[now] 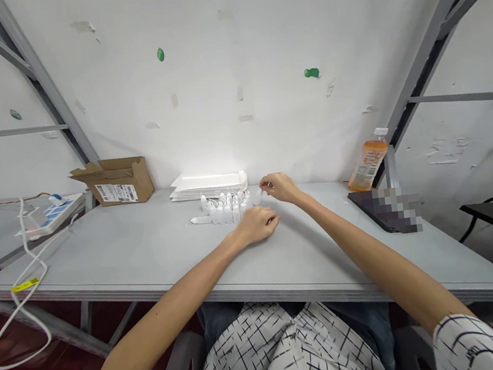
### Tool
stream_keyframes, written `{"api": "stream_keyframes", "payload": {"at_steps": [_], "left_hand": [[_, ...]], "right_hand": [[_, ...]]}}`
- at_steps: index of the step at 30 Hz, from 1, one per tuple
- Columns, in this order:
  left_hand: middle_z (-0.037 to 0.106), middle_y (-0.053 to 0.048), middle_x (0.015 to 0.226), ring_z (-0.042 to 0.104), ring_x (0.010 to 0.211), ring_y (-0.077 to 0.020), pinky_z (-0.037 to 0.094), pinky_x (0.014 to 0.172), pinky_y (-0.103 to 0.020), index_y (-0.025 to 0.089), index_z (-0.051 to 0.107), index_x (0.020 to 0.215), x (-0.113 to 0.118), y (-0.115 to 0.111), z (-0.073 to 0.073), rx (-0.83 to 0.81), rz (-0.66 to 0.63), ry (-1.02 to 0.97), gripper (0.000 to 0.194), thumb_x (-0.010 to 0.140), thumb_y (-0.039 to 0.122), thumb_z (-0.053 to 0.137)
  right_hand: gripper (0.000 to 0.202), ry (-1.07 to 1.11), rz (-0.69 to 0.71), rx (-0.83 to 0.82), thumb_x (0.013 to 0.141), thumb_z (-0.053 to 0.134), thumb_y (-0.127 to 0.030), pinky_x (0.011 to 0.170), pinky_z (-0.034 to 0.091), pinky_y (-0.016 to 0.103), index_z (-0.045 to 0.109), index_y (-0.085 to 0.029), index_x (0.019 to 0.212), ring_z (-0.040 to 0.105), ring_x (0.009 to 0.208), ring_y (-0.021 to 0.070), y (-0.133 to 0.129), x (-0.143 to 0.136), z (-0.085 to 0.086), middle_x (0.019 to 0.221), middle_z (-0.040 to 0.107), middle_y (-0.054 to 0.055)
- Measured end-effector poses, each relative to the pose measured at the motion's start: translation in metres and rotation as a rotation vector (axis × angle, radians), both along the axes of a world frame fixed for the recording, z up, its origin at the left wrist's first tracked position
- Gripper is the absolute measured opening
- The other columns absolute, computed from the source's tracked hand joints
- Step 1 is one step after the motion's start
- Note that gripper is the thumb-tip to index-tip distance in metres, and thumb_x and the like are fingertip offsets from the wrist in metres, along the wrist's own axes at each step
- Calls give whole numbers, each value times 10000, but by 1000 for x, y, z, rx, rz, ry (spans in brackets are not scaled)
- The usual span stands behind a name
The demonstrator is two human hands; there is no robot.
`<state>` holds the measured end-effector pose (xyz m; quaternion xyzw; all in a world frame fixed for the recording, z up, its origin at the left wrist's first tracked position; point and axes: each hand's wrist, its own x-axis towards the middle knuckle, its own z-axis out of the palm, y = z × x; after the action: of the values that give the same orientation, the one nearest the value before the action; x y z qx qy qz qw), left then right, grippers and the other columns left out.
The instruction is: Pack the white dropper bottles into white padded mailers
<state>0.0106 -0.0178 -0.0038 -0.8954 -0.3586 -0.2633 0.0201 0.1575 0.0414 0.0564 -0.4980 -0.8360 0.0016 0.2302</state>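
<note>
Small white cylinders (pixel 227 212) with thin white loops at their tops stand in a tight cluster on the grey table. One more white cylinder (pixel 201 220) lies on its side at the cluster's left. My left hand (pixel 257 225) is closed and rests on the table just in front of the cluster's right end; whatever is under its fingers is hidden. Behind it and to the right, my right hand (pixel 280 187) pinches a small white piece (pixel 258 195) between its fingertips, too small and pale to make out fully.
A stack of white sheets or flat packs (pixel 208 184) lies against the wall. Left of it stands an opened cardboard box (pixel 119 184). A power strip (pixel 56 215) with a white cable is farther left. At the right are an orange drink bottle (pixel 368 162) and a dark phone-like slab (pixel 376 212).
</note>
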Motion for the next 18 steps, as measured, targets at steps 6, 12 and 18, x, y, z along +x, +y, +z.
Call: {"api": "stream_keyframes", "payload": {"at_steps": [6,12,18], "left_hand": [[657,-89,851,573,682,-163,237,523,-279,172,691,999,2,-10,8,244,218,-169,371,998,405,401],[685,-93,877,616,736,-177,270,523,-269,176,683,1076,3,-11,6,271,214,-158,391,968,479,460],[717,-41,857,609,671,-151,354,581,-256,203,701,1120,0,-6,5,39,139,-167,326,924,422,561]], "right_hand": [[146,293,196,-185,833,606,-241,625,497,270,726,-158,823,680,685,178,-34,59,9,750,727,54],[286,675,301,-471,756,743,-416,573,544,281,748,-147,853,680,736,192,-49,79,-14,755,714,66],[325,802,336,-525,728,782,-427,566,551,273,762,-146,890,687,766,193,-45,74,-29,804,730,77]]}}
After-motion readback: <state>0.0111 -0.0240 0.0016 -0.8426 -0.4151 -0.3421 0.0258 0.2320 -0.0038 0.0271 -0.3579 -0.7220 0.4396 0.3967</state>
